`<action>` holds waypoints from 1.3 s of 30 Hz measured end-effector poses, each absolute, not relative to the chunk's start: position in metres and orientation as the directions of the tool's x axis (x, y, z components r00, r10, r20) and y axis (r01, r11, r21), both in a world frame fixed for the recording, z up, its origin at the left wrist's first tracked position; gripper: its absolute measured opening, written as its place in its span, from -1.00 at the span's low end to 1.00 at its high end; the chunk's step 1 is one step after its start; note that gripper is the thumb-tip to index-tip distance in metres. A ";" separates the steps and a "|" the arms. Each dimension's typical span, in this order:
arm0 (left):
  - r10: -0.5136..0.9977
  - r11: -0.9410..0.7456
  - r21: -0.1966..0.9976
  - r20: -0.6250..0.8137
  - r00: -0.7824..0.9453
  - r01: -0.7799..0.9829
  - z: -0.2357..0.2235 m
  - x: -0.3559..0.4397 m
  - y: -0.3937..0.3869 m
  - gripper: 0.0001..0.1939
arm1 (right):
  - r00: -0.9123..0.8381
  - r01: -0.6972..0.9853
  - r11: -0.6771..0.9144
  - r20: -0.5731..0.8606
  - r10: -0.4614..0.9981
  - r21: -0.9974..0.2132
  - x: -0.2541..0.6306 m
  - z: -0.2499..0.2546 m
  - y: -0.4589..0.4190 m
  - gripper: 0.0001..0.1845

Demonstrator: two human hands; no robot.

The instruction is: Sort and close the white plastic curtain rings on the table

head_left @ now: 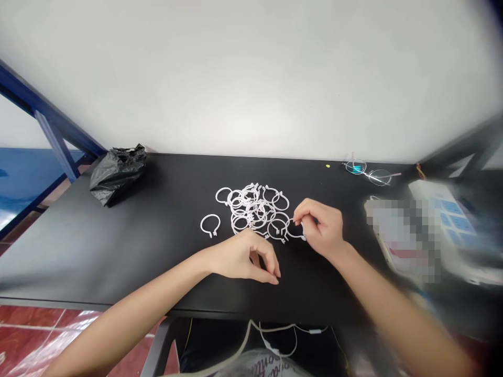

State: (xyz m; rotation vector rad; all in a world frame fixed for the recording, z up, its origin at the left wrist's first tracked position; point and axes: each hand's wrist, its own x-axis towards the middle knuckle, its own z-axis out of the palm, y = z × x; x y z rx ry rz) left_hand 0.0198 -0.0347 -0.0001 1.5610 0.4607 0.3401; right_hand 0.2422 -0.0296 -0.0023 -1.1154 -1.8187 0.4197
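Observation:
A loose pile of thin white plastic rings (251,209), each split with small knobbed ends, lies on the black table. One more white ring (210,224) sits apart, to the pile's left. At the pile's right edge my right hand (320,225) is closed on a white ring (295,235), whose curve shows beside the fingertips. In front of the pile, my left hand (251,256) hovers with fingers curled and thumb and fingertips brought together. Nothing shows between them. It covers part of the pile's near side.
A crumpled black plastic bag (120,170) stands at the back left. Eyeglasses (367,173) lie at the back right, near a small yellow bit (327,166). On the right are a blurred-out flat item (404,238) and a white and blue object (451,220). A white wall rises behind the table.

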 end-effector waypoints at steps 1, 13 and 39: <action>0.489 0.012 0.996 -0.086 0.868 0.092 -0.002 0.019 -0.034 -0.88 | -0.147 0.535 0.480 0.483 0.863 -0.696 0.248 0.002 -0.025 -0.72; 0.488 0.087 0.976 -0.217 0.845 0.200 0.018 -0.011 -0.004 -0.78 | -0.243 0.653 0.205 0.055 0.969 -0.729 0.271 0.003 -0.014 -0.92; -0.034 0.068 0.926 -0.369 0.929 0.370 0.020 -0.012 -0.009 -0.64 | -0.207 0.648 0.178 0.054 0.977 -0.740 0.271 -0.013 -0.022 -0.85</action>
